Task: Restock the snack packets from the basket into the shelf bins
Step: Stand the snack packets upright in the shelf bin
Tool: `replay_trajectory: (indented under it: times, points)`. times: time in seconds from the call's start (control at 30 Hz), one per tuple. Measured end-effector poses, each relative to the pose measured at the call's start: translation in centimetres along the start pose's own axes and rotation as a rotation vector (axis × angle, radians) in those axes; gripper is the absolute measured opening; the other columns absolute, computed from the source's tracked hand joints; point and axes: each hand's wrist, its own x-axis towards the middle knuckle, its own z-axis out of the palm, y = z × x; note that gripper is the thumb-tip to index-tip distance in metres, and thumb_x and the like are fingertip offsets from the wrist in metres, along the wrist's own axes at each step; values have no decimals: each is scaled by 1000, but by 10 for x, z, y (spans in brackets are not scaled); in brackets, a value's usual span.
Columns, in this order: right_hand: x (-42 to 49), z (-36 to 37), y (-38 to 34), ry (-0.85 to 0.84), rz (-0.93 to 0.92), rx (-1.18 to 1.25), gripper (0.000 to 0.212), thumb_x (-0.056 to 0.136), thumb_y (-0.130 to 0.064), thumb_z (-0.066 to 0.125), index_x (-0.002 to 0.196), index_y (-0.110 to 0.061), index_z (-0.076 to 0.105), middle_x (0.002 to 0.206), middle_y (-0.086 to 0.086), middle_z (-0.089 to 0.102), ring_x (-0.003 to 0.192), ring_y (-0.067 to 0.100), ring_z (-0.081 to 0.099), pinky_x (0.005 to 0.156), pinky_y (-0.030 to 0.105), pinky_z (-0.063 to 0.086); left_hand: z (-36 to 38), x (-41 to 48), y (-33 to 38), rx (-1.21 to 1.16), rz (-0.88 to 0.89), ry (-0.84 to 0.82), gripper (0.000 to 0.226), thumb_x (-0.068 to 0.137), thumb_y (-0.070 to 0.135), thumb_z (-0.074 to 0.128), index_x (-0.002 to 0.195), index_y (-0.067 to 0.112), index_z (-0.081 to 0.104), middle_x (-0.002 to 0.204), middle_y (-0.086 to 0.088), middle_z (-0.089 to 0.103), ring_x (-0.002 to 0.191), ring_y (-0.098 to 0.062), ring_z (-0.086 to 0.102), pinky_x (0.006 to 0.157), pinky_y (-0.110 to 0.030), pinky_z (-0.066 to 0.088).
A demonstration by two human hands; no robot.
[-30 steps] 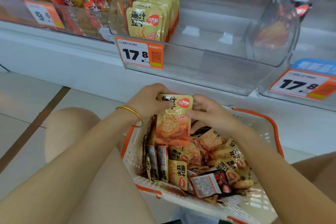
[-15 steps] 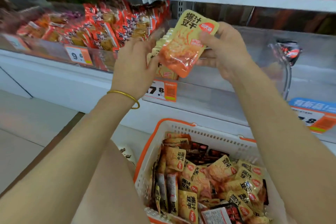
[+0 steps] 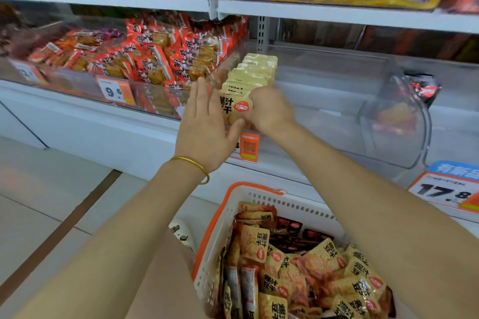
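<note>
Seating yellow packet (image 3: 234, 107) square against row (image 3: 255, 70), frame centre; gripping with curled right hand (image 3: 269, 109), steadying with flat, straight-fingered left hand (image 3: 204, 127).

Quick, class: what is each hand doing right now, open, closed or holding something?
Left hand: open, fingers straight, beside the yellow packet.
Right hand: grips that packet's right edge.

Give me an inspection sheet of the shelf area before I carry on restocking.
Surface: white shelf ledge carries the clear bin.
Job's things: yellow packet at the front of the upright packet row; basket below holds loose packets.
Clutter: nothing seen.
Hands: right hand grips the yellow packet; left hand open beside it.
Cables: nothing seen.
Surroundings: red packets in the left bin; price tag; tiled floor.
</note>
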Motion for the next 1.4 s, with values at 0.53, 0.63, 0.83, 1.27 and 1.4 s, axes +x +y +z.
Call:
replay_trajectory:
  times: [0.53,0.63,0.83,1.27,1.4]
  points:
    - [-77,-49,7,156,-29,510,43,80,-19,74,78,-25,32,70,3,58,58,15,61,56,27,49,-2,-59,27,-157,183,163,52,92,26,42,135,-2,43,150,-20,30,142,-31,23,117,-43,20]
    - [-128,-39,22,-34,-19,616,32,84,-13,69,80,-21,38,68,12,64,42,10,55,41,16,39,11,-93,33,-158,275,73,45,89,18,46,128,-3,52,142,-20,43,135,-32,37,112,-42,28]
    - [-146,86,97,-441,290,445,13,94,-14,54,103,-9,48,82,16,67,55,19,62,49,30,52,54,-97,22,23,344,-300,49,78,22,35,105,-2,67,117,-21,64,111,-37,60,94,-50,46]
    - [-154,225,148,-739,575,433,43,88,2,56,131,-3,53,143,14,43,116,23,50,83,22,47,84,-92,10,-31,270,-593,32,81,12,47,103,0,66,118,-17,61,114,-35,54,91,-47,50]
    - [-158,191,137,-561,306,301,26,93,-8,54,117,-4,63,128,11,54,111,20,51,96,29,39,84,-89,14,40,186,-708,38,93,15,44,129,6,50,139,-8,45,131,-25,35,103,-42,37]
